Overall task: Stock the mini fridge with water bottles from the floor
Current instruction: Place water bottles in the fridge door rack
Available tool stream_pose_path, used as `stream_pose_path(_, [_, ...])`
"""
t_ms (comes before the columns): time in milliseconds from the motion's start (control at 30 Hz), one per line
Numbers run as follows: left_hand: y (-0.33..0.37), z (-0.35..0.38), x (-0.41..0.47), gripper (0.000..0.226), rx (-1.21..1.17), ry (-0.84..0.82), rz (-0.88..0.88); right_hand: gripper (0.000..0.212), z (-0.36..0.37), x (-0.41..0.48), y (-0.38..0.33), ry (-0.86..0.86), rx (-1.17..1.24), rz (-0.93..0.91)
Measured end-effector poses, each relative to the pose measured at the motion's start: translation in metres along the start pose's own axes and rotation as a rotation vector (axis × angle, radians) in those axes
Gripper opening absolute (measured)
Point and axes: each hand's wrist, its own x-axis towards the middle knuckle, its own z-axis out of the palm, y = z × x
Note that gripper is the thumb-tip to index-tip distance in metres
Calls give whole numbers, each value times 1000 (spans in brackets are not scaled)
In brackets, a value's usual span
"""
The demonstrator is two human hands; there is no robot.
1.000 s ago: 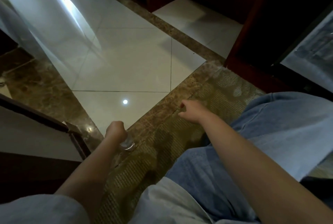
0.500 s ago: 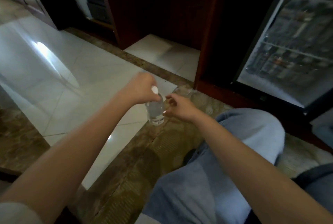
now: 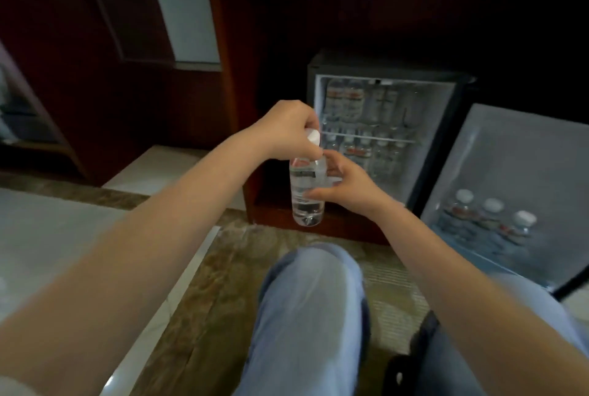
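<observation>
Water bottle (image 3: 306, 191) is off the floor now, hanging upright before the open mini fridge (image 3: 382, 68). My left hand (image 3: 287, 131) pinches its capped neck and my right hand (image 3: 345, 187) curls round its body. Shelving comes next, I judge.

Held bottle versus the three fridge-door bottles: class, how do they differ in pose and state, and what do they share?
The held bottle hangs in the air, left hand pinching its cap, right hand round its body; the door bottles stand untouched in the fridge door. The held bottle shows almost whole; the door bottles mainly caps. All have white caps.
</observation>
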Motion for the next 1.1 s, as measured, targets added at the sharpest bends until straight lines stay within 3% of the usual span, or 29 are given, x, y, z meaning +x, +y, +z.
stream_pose_path(200, [58, 37, 36, 32, 16, -98, 139, 59, -55, -25, 34, 119, -47, 51])
stream_pose_path(467, [109, 95, 76, 31, -15, -205, 295, 50, -113, -59, 73, 221, -285, 186])
stream_pose_path(567, [126, 120, 91, 26, -166, -175, 257, 54, -130, -72, 94, 301, -368, 263])
stream_pose_path(733, [143, 182, 110, 11, -600, -78, 22, 57, -169, -99, 134, 463, -457, 377])
stream_pose_path(900, [155, 252, 127, 18, -488, -340, -75, 67, -210, -135, 163, 674, -538, 538])
stream_pose_path(1100, [186, 290, 153, 51, -147, -472, 113, 57, -242, -158, 204, 945, -392, 698])
